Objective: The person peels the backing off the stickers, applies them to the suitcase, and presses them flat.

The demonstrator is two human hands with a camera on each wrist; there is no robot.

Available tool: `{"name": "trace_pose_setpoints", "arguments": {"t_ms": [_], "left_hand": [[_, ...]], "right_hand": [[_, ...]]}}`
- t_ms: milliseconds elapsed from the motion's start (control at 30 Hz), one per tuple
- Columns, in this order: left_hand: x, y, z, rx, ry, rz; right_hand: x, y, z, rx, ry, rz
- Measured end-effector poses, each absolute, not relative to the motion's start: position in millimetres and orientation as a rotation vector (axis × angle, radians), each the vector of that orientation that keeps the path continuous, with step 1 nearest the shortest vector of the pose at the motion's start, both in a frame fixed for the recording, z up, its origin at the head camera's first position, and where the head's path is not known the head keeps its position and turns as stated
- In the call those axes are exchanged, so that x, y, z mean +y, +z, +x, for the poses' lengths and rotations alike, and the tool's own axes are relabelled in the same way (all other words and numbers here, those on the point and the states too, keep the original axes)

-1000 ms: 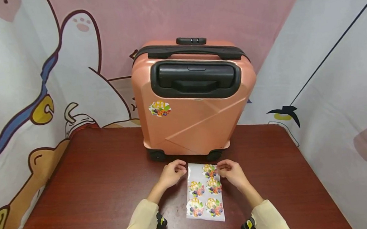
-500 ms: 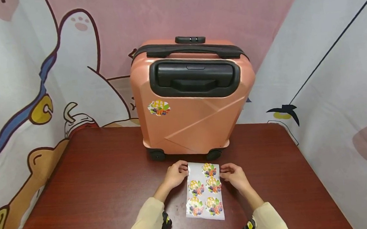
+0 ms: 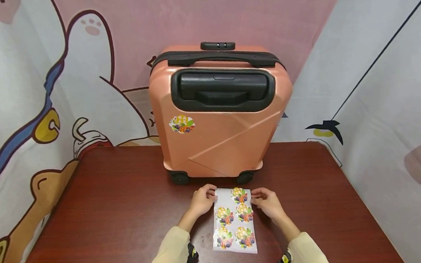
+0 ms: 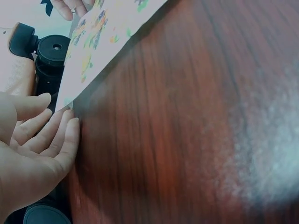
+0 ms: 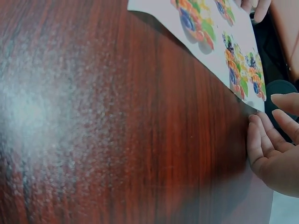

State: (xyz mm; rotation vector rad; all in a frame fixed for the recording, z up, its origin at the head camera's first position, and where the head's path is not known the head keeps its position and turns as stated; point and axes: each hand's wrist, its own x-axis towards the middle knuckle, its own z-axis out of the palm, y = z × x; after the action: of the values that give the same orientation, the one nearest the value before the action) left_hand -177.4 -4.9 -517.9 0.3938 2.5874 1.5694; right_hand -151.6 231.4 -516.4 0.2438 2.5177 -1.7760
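A white sheet [image 3: 224,196] of round fruit stickers lies on the table in the head view, with several stickers on it and a bare patch at its upper left. My left hand [image 3: 202,200] is at the sheet's upper left corner, fingers loosely bent. In the left wrist view its fingertips [image 4: 70,122] meet the corner while the thumb stays apart. At the upper right corner is my right hand [image 3: 267,202]; the right wrist view has its fingertips [image 5: 254,119] right at the sheet's edge, thumb lifted away. Behind the sheet stands a pink suitcase [image 3: 226,142] with one fruit sticker [image 3: 182,124] on its front.
The suitcase's black wheels [image 3: 244,177] stand just beyond the sheet's far edge. Under everything is a dark red wooden table [image 3: 121,221]. A cartoon-printed cloth [image 3: 279,14] hangs close behind the suitcase and along both sides.
My left hand has moved slightly right, up to the sheet's corner. The right hand has shifted a little outward from over the top right sticker to the edge. The sheet has hardly moved.
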Motion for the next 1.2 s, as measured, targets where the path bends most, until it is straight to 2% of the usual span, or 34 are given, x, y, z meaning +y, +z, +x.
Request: {"name": "trace_pose_setpoints", "arguments": {"t_ms": [1200], "left_hand": [[-10,-503,-170,2.637,1.798,0.434]], "right_hand": [[220,-496,-154,2.533,-1.912,0.259]]}}
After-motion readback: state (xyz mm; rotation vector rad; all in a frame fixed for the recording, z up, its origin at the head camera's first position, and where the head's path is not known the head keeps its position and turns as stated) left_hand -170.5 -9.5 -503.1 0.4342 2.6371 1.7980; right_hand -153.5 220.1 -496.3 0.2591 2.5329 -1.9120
